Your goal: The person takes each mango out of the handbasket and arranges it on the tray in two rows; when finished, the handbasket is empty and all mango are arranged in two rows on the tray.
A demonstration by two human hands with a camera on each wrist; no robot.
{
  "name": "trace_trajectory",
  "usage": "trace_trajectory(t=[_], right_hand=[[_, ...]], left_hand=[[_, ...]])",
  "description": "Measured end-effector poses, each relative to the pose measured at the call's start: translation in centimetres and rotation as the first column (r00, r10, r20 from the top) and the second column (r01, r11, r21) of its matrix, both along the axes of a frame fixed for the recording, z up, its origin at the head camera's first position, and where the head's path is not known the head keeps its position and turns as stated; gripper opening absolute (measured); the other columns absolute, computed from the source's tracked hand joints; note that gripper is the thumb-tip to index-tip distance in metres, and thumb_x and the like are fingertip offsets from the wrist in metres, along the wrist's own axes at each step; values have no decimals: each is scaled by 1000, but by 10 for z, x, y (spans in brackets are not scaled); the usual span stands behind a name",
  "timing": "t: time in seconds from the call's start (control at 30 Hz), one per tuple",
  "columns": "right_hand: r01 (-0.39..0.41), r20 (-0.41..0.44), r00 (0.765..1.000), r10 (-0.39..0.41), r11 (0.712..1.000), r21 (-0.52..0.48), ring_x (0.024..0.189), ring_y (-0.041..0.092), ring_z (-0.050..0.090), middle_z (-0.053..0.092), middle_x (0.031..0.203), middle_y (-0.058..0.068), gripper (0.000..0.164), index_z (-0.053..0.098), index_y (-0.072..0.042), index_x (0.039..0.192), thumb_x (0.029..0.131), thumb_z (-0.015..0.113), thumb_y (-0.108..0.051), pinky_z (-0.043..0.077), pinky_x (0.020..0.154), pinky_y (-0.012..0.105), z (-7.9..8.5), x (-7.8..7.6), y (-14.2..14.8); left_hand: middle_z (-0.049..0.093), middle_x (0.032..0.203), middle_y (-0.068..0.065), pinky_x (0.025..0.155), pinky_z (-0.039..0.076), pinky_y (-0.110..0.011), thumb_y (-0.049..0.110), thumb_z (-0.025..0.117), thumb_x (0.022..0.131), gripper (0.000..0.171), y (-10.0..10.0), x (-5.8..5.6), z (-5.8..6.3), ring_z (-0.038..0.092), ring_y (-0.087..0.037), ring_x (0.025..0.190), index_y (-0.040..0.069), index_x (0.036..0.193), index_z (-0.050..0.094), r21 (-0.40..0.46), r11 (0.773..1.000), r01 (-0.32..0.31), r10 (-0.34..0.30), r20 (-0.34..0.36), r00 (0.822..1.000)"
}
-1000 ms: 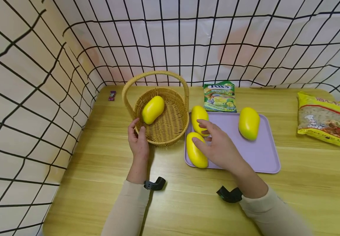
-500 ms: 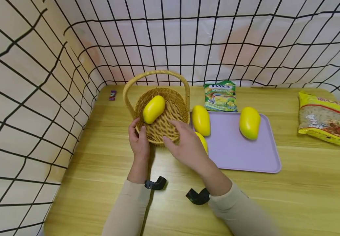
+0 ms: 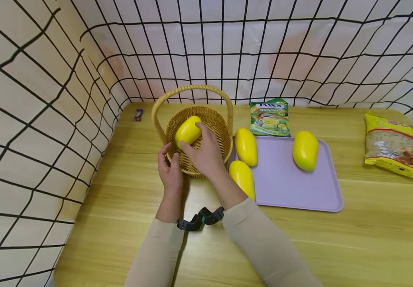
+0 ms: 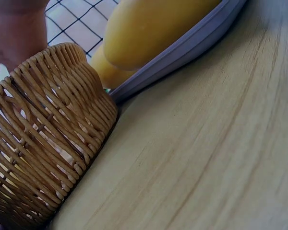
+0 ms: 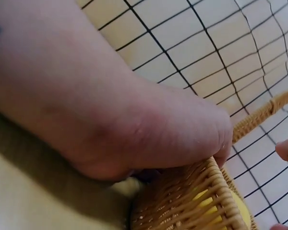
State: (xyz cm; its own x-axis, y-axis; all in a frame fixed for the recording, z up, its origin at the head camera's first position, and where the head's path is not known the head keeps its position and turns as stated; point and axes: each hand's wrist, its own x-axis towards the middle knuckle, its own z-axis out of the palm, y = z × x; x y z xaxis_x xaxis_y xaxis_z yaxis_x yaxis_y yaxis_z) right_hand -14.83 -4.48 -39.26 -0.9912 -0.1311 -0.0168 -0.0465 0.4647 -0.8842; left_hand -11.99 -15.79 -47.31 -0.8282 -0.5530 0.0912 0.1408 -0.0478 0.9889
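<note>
A woven wicker basket (image 3: pixel 224 137) with a tall arched handle stands left of centre in the head view. One yellow mango (image 3: pixel 187 129) lies inside it. My left hand (image 3: pixel 171 174) holds the basket's near-left rim; in the right wrist view its fingers hook over the wicker edge. Reaching into the basket, my right hand (image 3: pixel 206 155) has its thumb and fingers spread around the mango's right side and touching it. In the left wrist view, wicker wall (image 4: pixel 48 129) fills the left, with part of the right hand (image 4: pixel 19 31) above it.
A lilac tray (image 3: pixel 292 191) right of the basket bears two mangoes at its left side and another mango (image 3: pixel 305 150) at upper right. Behind it lies a green Fox's candy bag (image 3: pixel 270 117). A yellow food bag (image 3: pixel 396 147) lies far right, a small purple packet (image 3: pixel 138 114) far left.
My right hand has moved left from above the mangoes on the tray, over the basket's rim and down to the mango inside. My left hand stays at the basket.
</note>
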Motion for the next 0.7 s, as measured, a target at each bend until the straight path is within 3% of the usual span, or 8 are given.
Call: trace_trajectory(t=[0.33,0.5,0.7], right_hand=[[58,70,996,-56,998,-31,147,38,32,24,164,13,89,34,-32,158,84,82,-42,36,115,58,-12,-38,-16],[45,100,994,-43,999,-17,149,41,25,21,165,13,89,33,-34,158,84,82,-41,35,116,59,-20,-44,-25],[54,96,994,-56,998,22,153,43,21,17,168,15,90,30,-35,159,85,80,-44,32,117,60,-15,-50,-34]], left_hand=[[50,151,-6,124,28,-40,8,53,98,37,1,-1,0,33,-18,151,7,135,56,-17,1000,5,-4,43,999],[49,152,-8,126,24,-42,6,53,97,37,0,-1,-1,31,-20,152,5,134,56,-17,1000,-4,4,29,1000],[49,153,-8,126,23,-43,6,53,97,37,-1,-1,-1,32,-20,152,5,134,56,-16,1000,-4,4,20,1000]])
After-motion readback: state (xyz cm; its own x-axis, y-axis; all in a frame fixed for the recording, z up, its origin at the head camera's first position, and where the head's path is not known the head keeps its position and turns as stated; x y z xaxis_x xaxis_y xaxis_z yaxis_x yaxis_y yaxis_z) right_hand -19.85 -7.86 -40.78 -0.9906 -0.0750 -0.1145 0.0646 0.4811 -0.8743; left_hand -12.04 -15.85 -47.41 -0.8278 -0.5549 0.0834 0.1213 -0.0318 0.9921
